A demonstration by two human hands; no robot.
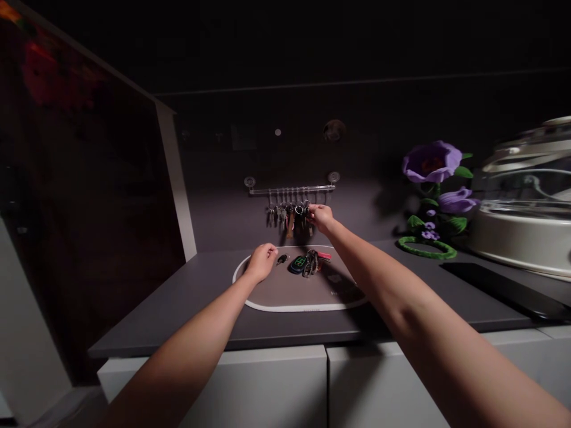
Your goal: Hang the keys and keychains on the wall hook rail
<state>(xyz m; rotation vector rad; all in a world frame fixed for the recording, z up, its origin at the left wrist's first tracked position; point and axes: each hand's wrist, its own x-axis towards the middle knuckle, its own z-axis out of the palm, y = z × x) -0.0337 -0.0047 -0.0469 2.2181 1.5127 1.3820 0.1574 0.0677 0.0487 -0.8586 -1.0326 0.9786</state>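
Closed white cabinet doors (263,380) sit below and in front of the mat (285,297), their contents hidden, beneath a dark counter (187,303) that carries it. On the mat's left part, a person's left hand (263,261) hovers or rests with fingers curled in; whether anything is held inside cannot be told. Lying toward the mat's middle are a small key (282,259), a dark fob (298,265) with green markings, and a key bunch (312,264) beside a red tag (325,256), all off the rack. To the mat's right lies a flat black slab (504,288); beyond it, a white-based container (521,241) has a clear cover, its contents too dim to make out. Purple felt flowers (432,163) stand nearby, also right of the mat. On the wall behind the mat, a clear rack (292,190) bears a row of hanging keys (289,220), already the larger share of those in sight. At the row's right end, the right hand (322,217) brings its fingertips narrowly together; whether they grip a key cannot be told.
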